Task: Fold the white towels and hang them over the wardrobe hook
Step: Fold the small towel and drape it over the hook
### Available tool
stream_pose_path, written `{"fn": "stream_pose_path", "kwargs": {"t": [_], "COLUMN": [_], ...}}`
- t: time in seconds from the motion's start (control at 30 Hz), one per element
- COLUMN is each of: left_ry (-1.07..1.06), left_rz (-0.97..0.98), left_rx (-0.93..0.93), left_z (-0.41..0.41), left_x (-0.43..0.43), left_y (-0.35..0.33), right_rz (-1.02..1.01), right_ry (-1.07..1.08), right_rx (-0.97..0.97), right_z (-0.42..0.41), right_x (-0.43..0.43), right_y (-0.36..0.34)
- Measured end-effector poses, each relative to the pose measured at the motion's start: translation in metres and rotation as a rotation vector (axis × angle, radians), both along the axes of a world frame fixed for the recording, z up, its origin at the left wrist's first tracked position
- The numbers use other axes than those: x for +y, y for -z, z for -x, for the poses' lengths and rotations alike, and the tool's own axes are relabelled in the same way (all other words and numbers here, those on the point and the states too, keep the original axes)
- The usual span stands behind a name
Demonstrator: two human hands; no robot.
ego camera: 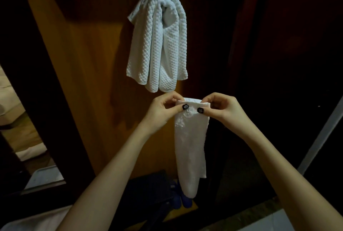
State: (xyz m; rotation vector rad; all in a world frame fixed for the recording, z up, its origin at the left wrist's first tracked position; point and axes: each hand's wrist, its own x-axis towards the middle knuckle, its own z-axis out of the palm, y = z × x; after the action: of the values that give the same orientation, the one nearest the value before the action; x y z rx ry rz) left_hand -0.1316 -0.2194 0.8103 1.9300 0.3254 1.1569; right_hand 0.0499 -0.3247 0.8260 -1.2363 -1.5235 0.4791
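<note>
white folded towel (191, 149) hangs down, its top edge pinched by left hand (163, 109) and right hand (221, 108), below waffle-weave towels (157, 41) draped on the wooden wardrobe panel (89, 63).

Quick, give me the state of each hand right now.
Left hand: pinching the top edge of the folded white towel.
Right hand: pinching the same edge.

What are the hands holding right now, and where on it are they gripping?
Both hands hold a folded white towel by its top edge: the left hand pinches the left corner, the right hand the right corner. The rest hangs down.
</note>
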Motion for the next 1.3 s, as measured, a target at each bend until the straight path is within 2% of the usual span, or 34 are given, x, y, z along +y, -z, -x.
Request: {"fn": "stream_pose_path", "kwargs": {"t": [0.13, 0.43, 0.5, 0.67, 0.83, 1.0, 1.13, 1.3], "left_ry": [0.043, 0.026, 0.068, 0.158, 0.085, -0.044, -0.087, -0.121], "left_rz": [0.051, 0.019, 0.071, 0.100, 0.065, -0.026, -0.057, 0.068], "left_rx": [-0.058, -0.153, -0.170, -0.144, -0.015, -0.085, -0.158, -0.261], "left_z": [-0.002, -0.004, -0.001, -0.001, -0.012, -0.026, -0.031, -0.037], "left_x": [-0.002, 0.000, -0.002, -0.006, -0.008, -0.005, 0.001, 0.010], "left_y": [-0.002, -0.004, -0.005, 0.002, 0.009, 0.002, -0.014, -0.027], "right_rz": [0.015, -0.098, -0.118, -0.153, -0.133, -0.059, 0.114, 0.186], "right_ry": [-0.023, 0.058, 0.075, 0.104, 0.066, 0.017, -0.067, -0.113], "right_rx": [0.015, 0.100, 0.095, 0.112, 0.286, 0.363, 0.261, 0.189], "right_z": [0.000, 0.009, 0.010, 0.009, 0.004, -0.007, -0.012, -0.018], "right_x": [-0.003, 0.012, 0.015, 0.023, 0.029, 0.025, 0.012, 0.002], "right_y": [0.000, -0.006, -0.008, -0.014, -0.022, -0.020, 0.003, 0.019]}}
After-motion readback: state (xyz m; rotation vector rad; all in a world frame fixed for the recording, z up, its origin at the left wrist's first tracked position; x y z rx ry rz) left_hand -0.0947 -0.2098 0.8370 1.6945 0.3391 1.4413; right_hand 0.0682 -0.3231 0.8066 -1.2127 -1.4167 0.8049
